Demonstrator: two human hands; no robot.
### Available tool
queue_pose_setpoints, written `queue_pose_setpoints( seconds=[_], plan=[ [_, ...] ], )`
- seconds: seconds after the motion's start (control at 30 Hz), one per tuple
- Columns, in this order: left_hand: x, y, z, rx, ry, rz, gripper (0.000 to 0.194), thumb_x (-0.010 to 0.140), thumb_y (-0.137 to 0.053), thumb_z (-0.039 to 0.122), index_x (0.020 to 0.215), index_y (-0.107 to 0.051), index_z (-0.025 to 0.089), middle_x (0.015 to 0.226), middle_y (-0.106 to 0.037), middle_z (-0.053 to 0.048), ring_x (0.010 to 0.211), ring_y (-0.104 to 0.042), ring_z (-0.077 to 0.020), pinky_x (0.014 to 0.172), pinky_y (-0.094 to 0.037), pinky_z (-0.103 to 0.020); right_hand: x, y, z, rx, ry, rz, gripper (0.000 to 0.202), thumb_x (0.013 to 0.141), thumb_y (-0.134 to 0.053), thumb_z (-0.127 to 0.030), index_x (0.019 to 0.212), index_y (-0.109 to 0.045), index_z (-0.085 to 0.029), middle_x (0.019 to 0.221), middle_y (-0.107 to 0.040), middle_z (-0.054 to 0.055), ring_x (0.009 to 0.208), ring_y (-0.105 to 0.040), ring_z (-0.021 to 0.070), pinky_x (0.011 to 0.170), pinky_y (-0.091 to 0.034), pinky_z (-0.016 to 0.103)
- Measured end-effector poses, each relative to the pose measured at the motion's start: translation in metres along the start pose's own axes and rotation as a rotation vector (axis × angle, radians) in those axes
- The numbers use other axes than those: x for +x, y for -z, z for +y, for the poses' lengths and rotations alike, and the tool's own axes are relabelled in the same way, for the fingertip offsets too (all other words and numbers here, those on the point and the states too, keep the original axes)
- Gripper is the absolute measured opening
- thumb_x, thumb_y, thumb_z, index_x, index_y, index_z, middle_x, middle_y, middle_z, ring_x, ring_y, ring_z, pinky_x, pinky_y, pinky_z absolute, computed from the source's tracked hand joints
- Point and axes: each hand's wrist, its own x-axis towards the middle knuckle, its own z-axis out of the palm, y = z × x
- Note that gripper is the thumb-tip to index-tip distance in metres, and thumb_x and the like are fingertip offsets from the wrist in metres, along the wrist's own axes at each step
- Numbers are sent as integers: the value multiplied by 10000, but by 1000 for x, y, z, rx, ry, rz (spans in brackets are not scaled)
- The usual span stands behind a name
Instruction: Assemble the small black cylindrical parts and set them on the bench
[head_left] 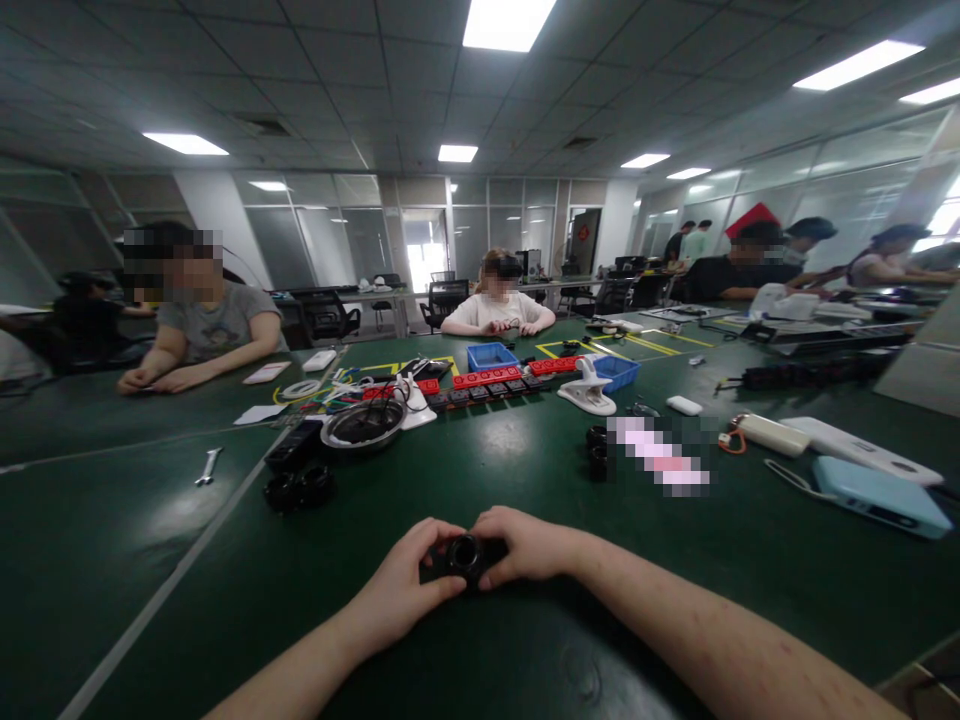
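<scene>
In the head view, a small black part with a round, ring-shaped opening [464, 553] is held low over the green table [315, 610], near its front middle. My left hand [411, 578] is closed on its left side, with the thumb at the lower front edge. From the right, my right hand [526, 546] grips the same part between thumb and fingers. The part's exact kind cannot be made out, and my fingers hide both its ends. Similar-looking black round pieces lie ahead to the left [298, 488] and to the right [598, 452].
A wrench [209, 466] lies at left. Farther in are a round metal dish [363, 430], red strips [486, 377], blue bins [491, 357] and a white clip stand [589, 388]. At right lie a light-blue box [881, 492] and a cream cylinder [769, 435]. Several people sit around.
</scene>
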Motion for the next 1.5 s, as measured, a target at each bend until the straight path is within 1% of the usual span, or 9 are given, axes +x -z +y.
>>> queue_pose_setpoints(
  seconds=[0.17,0.33,0.53,0.7,0.93,1.07,1.17,1.33,1.5],
  plan=[
    [3,-10,-3,29,55,153,248,659,-617,221,898,-557,197,882,-562,-24,839,-518,-203,721,-397,-302,5,-15,-12,-115,-239,143,449,571,-658,-525,793,-546,-152,711,-524,-3,622,-474,132,525,-342,227],
    [4,-12,-3,67,88,253,225,659,-612,252,863,-554,177,863,-564,-35,832,-522,-219,724,-398,-321,8,-24,-27,-360,-290,271,530,593,-566,-627,780,-543,-132,747,-564,61,691,-502,206,654,-368,341],
    [2,-4,-4,25,4,66,289,693,-590,241,979,-556,215,919,-567,-20,837,-516,-190,717,-402,-286,0,-7,-13,-116,-92,102,535,620,-637,-509,1037,-534,-189,920,-549,45,851,-486,199,741,-367,318],
    [0,-2,0,-21,-23,-22,315,699,-588,227,1012,-551,237,945,-568,-14,871,-517,-191,749,-401,-291,-1,2,2,-16,8,-23,376,629,-672,-406,916,-600,-174,791,-535,-7,778,-481,151,735,-360,280],
    [-2,-8,7,-4,24,-1,268,661,-620,224,924,-567,224,923,-575,-12,878,-522,-204,764,-404,-304,-3,3,-1,15,-33,-49,393,595,-681,-457,858,-600,-177,730,-537,-28,704,-490,124,605,-359,210],
    [1,-12,1,42,55,147,228,640,-630,237,852,-556,199,875,-570,-20,854,-526,-215,743,-411,-316,2,-10,-17,-221,-237,117,549,550,-607,-633,807,-570,-149,707,-558,18,623,-500,154,564,-360,254],
    [2,-13,-3,74,67,221,212,631,-638,240,818,-551,192,844,-566,-21,836,-528,-222,737,-414,-331,4,-18,-26,-350,-281,201,597,562,-551,-685,795,-562,-135,731,-579,62,658,-523,198,635,-375,321],
    [0,-11,-6,38,45,191,356,672,-616,243,1015,-525,215,969,-558,-50,898,-523,-221,788,-410,-342,-1,-6,-19,-147,-101,92,556,584,-647,-539,983,-549,-165,869,-587,47,792,-525,197,682,-384,297],
    [1,-6,-5,60,-40,52,343,715,-590,271,1054,-538,257,957,-547,-35,883,-517,-211,767,-415,-324,-5,5,-4,73,-92,-53,329,634,-674,-335,888,-570,-154,764,-566,-14,662,-507,113,561,-358,205]
  ],
)
